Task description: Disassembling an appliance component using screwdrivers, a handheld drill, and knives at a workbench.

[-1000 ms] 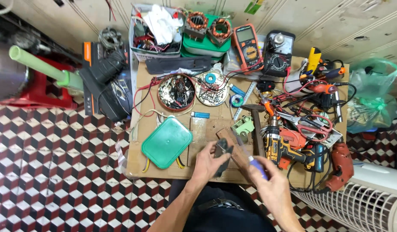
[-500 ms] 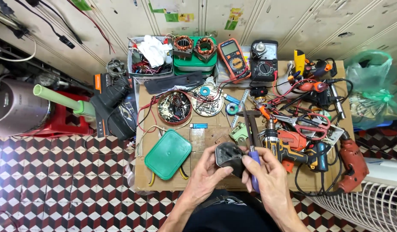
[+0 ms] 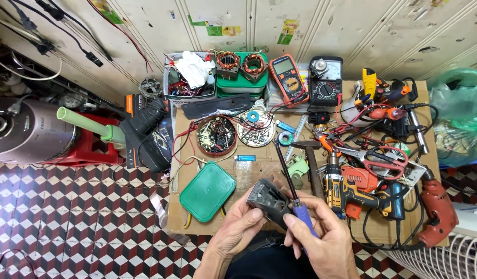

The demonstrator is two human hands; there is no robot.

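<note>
Black casing (image 3: 269, 200) gripped by left hand (image 3: 237, 227); right hand (image 3: 321, 235) clasps screwdriver (image 3: 292, 188).

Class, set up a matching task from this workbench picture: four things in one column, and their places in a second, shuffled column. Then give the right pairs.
1 screwdriver
2 small dark casing
3 green lid
4 orange multimeter

a far edge, by the wall
b right hand
c flat on the bench, left of the hands
d left hand

Pairs: 1-b, 2-d, 3-c, 4-a
</note>
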